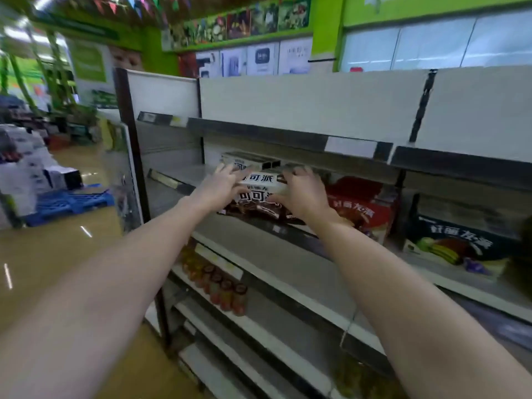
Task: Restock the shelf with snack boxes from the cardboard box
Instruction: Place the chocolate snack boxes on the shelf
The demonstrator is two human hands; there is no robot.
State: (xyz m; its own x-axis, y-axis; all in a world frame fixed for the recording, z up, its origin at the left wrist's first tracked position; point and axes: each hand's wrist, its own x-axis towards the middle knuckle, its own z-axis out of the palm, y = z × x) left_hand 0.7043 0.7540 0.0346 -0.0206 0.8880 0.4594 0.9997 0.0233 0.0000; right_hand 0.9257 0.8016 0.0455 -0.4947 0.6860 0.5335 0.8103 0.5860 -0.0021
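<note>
Your left hand (221, 185) and right hand (302, 191) grasp a rectangular, glossy brown-and-white snack box (260, 194) on the grey metal shelf (288, 243); red box (365, 208) at three o'clock.

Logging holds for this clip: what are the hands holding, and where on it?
Both hold one brown-and-white snack box at the shelf: left hand on its left end, right hand on its right end.

Red-capped bottles (227, 292) stand in a row at seven o'clock. A blue pallet (72, 204) lies at nine o'clock. Posters (253, 59) hang at twelve.
</note>
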